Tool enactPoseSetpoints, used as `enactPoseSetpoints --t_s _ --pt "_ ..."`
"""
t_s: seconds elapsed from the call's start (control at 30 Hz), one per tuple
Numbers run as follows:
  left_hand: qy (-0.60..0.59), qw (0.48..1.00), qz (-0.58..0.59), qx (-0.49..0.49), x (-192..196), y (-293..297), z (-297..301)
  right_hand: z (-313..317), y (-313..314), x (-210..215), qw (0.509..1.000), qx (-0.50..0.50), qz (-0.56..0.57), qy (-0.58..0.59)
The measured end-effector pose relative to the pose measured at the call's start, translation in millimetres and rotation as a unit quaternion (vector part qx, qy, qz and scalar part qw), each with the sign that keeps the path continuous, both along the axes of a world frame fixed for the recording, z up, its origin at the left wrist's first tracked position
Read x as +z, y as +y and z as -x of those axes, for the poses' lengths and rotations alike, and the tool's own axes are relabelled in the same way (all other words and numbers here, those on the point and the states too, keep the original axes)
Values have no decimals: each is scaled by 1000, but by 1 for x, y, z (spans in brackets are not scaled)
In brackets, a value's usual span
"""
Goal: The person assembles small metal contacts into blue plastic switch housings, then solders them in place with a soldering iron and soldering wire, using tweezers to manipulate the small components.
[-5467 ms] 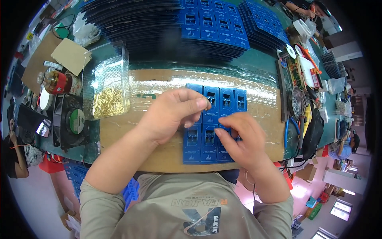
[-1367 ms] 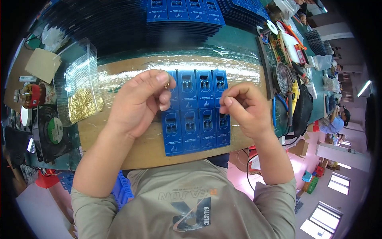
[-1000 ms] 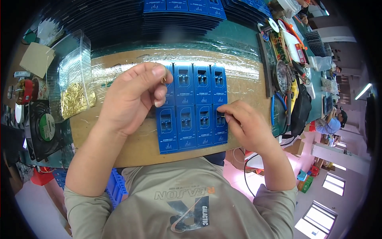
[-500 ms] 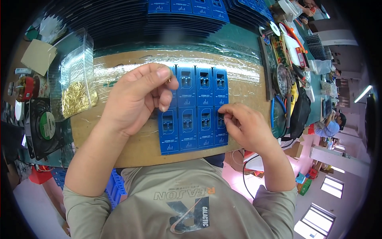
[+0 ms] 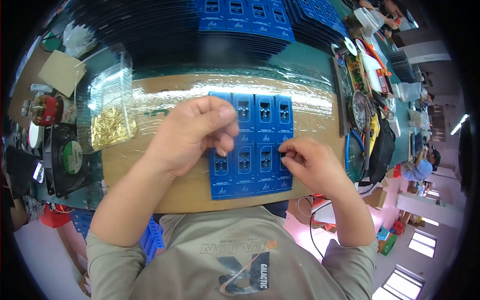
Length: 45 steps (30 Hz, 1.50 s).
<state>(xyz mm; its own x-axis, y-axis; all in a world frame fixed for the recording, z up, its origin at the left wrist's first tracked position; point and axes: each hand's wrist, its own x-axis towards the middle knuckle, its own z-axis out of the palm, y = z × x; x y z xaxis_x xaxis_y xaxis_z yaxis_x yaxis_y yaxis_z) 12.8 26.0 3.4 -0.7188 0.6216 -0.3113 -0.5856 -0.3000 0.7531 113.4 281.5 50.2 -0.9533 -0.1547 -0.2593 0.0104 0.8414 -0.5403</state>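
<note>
A panel of blue circuit boards [image 5: 254, 187], in two rows with cut-out windows, lies flat on the brown work board. Above its left side my left hand [image 5: 200, 127] is curled, thumb pressed to forefinger. A tiny gold-coloured pin shows at those fingertips in the earlier frame; now the fingers hide it. My right hand [image 5: 315, 162] rests at the panel's right edge, thumb and forefinger closed together over the lower right board. What that pinch holds, if anything, is too small to make out. Brass pins [image 5: 112, 127] lie heaped in a clear plastic box [image 5: 125, 70] on the left.
Stacks of blue boards [image 5: 245, 17] stand along the far side. A black fan [image 5: 65, 162] and a jar [image 5: 47, 110] are at the left. Pliers [image 5: 354, 145], a solder spool [image 5: 347, 47] and other tools crowd the right. Other people sit farther right.
The whole view has shifted slightly, moving the bench right and down in the picture. My left hand stays over the panel's left side, and my right hand keeps its pinch at the lower right board.
</note>
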Motion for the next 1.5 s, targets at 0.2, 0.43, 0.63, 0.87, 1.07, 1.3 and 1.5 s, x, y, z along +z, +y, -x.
enactPoseSetpoints --t_s 0.2,0.43,0.63,0.87,1.07,1.3,1.5 --pt "-36 997 -25 -56 4 -2 -2 6 3 2 996 -45 27 -76" --pt "-35 996 -28 -73 7 -3 -2 6 -5 7 998 -64 13 -9" --pt "-32 994 -30 -103 3 -4 -3 22 -42 13 973 -17 163 161" --pt "-48 990 -64 -117 -5 -3 -4 34 -59 5 965 -12 189 180" --pt "-56 991 -54 -108 -5 -2 -4 32 -58 -5 946 20 187 265" --pt "-26 997 -46 -61 -7 -6 3 22 -20 10 965 -12 189 184" --pt "-26 996 -86 3 -6 -1 -1 -21 19 -26 985 -94 125 71"
